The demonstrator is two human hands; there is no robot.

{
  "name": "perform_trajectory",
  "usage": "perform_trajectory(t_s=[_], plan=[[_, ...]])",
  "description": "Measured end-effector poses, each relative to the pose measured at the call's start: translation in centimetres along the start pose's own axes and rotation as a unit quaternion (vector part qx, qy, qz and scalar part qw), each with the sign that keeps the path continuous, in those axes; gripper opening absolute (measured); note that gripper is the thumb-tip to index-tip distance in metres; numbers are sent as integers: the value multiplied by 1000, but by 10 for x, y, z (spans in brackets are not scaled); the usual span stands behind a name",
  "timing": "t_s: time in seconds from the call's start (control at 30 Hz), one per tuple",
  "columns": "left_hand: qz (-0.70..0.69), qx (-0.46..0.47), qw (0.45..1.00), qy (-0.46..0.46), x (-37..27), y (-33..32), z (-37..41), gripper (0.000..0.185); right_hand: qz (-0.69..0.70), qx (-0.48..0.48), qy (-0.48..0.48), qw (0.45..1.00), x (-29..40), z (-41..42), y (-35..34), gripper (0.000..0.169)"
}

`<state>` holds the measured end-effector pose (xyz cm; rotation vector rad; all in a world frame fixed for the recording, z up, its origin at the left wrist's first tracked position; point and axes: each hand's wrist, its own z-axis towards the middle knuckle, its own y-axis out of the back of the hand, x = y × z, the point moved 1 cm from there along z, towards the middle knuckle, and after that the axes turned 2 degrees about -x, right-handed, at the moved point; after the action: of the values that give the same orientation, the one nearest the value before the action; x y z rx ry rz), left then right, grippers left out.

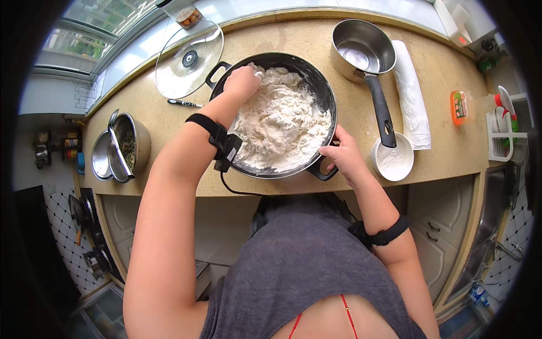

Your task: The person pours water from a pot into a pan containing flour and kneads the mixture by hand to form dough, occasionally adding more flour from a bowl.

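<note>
A wide black pan (328,87) with two handles holds a mass of shaggy white dough (281,127), with loose flour on its walls. My left hand (243,84) is at the pan's far left side, its fingers curled into the dough's edge; its fingertips are hidden. My right hand (344,154) grips the pan's rim beside the near right handle, thumb on top and fingers outside. Right of the pan, a white bowl (394,163) of flour stands under the black handle of a steel saucepan (364,51).
A glass lid (189,78) leans at the back left above a black-handled utensil (184,103). Steel bowls (142,140) with a ladle or spoon stand at left. A white rolled bag (410,97) and an orange spray bottle (459,108) are at right. The counter's front edge is close to me.
</note>
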<state>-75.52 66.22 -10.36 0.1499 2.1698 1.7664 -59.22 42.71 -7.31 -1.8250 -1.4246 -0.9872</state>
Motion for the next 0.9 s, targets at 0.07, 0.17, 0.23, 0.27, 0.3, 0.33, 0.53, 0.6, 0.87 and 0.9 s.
perform_trajectory(t_s=[0.07,0.17,0.23,0.27,0.3,0.33,0.53,0.6,0.87,0.9], plan=[[-8,60,996,59,-26,9,2,34,-2,5,-7,1000,-2,0,1,39],[34,38,997,-63,-69,1,-10,34,1,12,-11,1000,-3,0,-1,37],[50,55,978,-197,-98,-9,-34,36,-1,11,-12,1000,-3,1,0,35],[79,55,954,-284,-106,-14,-51,32,0,11,-11,1000,-3,1,1,35],[106,54,922,-368,-111,-17,-64,29,0,12,-10,1000,-4,1,2,35],[104,84,910,-393,-112,-15,-68,27,-5,10,-8,1000,-5,2,2,35],[60,77,955,-278,-94,-5,-29,28,-4,9,-6,1000,-1,-1,2,36],[-15,52,990,-128,-55,-8,-6,33,8,11,3,1000,1,-2,0,37],[-7,-3,999,-32,-48,-3,-4,39,12,9,6,1000,-5,3,-1,36],[3,-32,995,-97,-70,-6,-14,37,13,7,3,1000,-5,4,0,35]])
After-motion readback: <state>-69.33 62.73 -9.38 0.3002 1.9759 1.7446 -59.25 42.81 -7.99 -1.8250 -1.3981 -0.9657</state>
